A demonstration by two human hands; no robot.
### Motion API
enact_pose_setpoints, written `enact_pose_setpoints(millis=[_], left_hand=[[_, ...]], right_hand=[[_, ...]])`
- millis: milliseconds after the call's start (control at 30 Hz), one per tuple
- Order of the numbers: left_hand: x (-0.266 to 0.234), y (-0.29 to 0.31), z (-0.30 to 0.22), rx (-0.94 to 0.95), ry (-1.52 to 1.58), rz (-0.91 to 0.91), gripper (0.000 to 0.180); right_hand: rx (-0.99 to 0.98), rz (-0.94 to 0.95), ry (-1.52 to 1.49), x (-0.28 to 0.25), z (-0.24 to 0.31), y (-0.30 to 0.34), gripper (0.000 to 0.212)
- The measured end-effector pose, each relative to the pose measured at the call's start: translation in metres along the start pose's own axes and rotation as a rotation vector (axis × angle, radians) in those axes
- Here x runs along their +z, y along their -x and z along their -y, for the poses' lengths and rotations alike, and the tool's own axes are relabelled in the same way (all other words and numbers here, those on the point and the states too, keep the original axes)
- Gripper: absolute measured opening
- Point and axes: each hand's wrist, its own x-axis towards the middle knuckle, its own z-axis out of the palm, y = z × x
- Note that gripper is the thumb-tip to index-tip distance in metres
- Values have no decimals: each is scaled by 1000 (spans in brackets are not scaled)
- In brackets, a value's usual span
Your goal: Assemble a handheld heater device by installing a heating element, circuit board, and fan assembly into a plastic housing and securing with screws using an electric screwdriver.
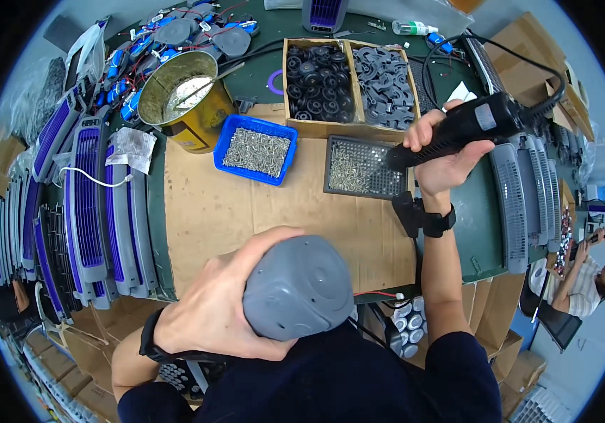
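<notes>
My left hand [218, 299] is wrapped round a grey rounded plastic housing [299, 287], held close to my body over the bench's near edge. In my right hand [450, 158] is a black corded electric screwdriver [461, 130], gripped round its body. Its tip end reaches over a dark perforated screw tray [366, 167], where many small screws lie; the very tip is hard to make out. Left of that tray, a blue plastic bin [256, 149] holds a heap of small silvery screws. Both containers rest on a cardboard sheet [281, 211].
A two-part cardboard box [352, 130] of black wheels and grey parts stands behind the trays. A yellow tin [200, 123] holds white paste and a stick. Grey-purple panels [87, 204] line the left; grey slotted covers [510, 204] stand right. A person [588, 278] sits far right.
</notes>
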Motion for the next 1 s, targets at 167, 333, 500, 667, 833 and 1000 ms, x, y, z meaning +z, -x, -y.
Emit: enact_pose_setpoints(millis=[167, 333, 500, 667, 833, 1000], left_hand=[[11, 17, 14, 9, 17, -84, 94], [20, 33, 23, 12, 16, -116, 93], [23, 41, 24, -23, 2, -121, 94], [30, 42, 31, 73, 8, -80, 93], [35, 49, 35, 131, 38, -104, 90], [33, 50, 32, 135, -14, -91, 92]], right_hand=[[-5, 30, 110, 6, 3, -2, 86], [-80, -65, 48, 10, 21, -4, 90], [-244, 86, -227, 30, 70, 2, 89], [-23, 251, -652, 70, 105, 29, 62], [67, 293, -711, 102, 97, 44, 58], [88, 276, -681, 112, 100, 48, 61]])
